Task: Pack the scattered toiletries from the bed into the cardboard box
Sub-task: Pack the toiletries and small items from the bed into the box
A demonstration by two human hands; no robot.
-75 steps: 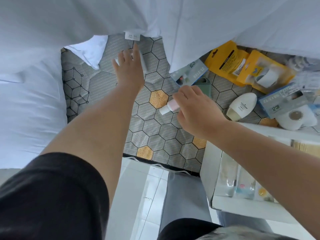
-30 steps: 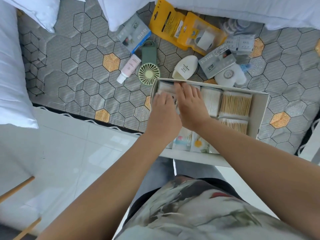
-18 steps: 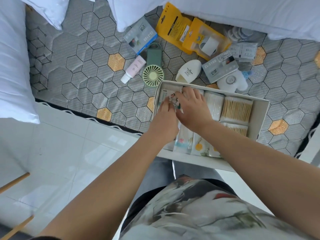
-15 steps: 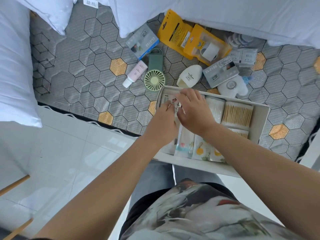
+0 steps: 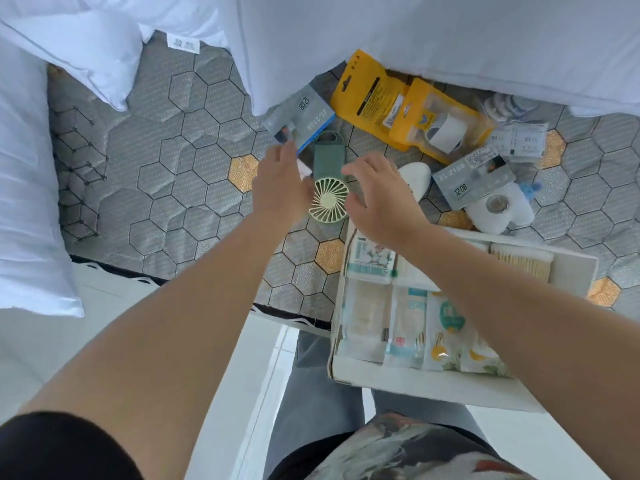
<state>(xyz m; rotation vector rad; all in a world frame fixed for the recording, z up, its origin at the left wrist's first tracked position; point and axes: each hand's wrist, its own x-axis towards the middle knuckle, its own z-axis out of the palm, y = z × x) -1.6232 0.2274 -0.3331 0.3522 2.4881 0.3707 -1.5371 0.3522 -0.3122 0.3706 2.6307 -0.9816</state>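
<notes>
The white cardboard box (image 5: 433, 389) sits at the bed's edge on the right, holding several packets of cotton swabs and wipes. Both my hands are out of the box and over the mattress. My left hand (image 5: 280, 188) stretches forward with straight fingers and covers most of a small pink tube (image 5: 304, 172). My right hand (image 5: 377, 199) hovers with spread fingers beside a green handheld fan (image 5: 329, 192). Neither hand holds anything. A white oval bottle (image 5: 417, 183) peeks out behind my right hand.
Further back lie two grey ZL-2168 boxes (image 5: 304, 116) (image 5: 474, 178), two yellow packages (image 5: 374, 95), a white heart-shaped case (image 5: 498, 211) and small sachets (image 5: 519, 142). White pillows (image 5: 86, 53) and a duvet border the mattress. The tiled floor (image 5: 207, 358) lies below me.
Both hands left the box, where they were arranging a packet, and moved forward to the fan and the pink tube. The camera tilted towards the bed.
</notes>
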